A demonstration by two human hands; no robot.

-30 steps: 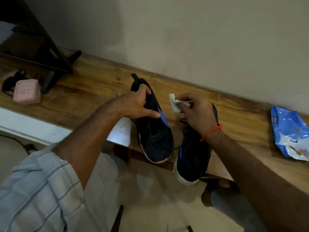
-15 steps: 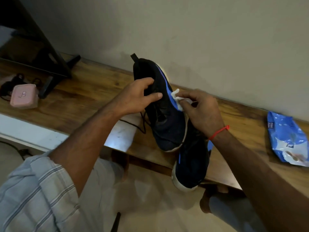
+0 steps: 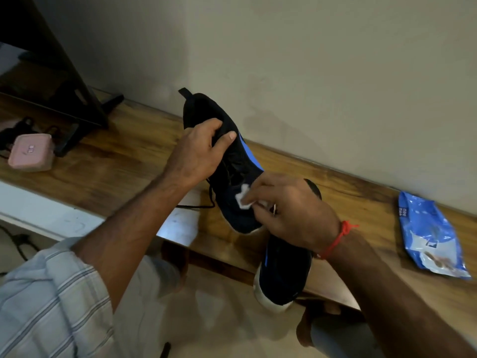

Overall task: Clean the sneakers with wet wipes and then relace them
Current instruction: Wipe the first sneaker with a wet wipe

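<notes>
Held up off the tabletop (image 3: 124, 161) by the left hand (image 3: 198, 153), fingers and thumb curled round the collar of the raised sneaker (image 3: 232, 161), heel end high and away toward the wall, toe low and toward the wearer, long axis running on a diagonal from upper left to lower right. Pressed against the dark upper near the toe by the right hand (image 3: 291, 210), fingers pinching a small crumpled wipe (image 3: 242, 197). Likely light enough for one hand, to judge by the easy lift; soft knit upper, apt to give under rubbing, so better braced from the collar or from inside than squeezed at the sides (stiffest parts probably the sole rim and heel). Loose black lace (image 3: 204, 202) dangling below the shoe, free to snag or swing. Wipe limp and damp by the look of it, prone to bunching, best kept folded under the fingertips. Second sneaker (image 3: 281, 270) flat on the tabletop just beneath the right hand, white toe cap overhanging the near edge, heel largely hidden behind that hand, long axis roughly front to back (some risk of a knock sending it off the edge). Blue wipes pack (image 3: 431, 233) well apart to the right, lying flat. Pink box (image 3: 31, 152) far left, beside a dark stand (image 3: 64, 99).
</notes>
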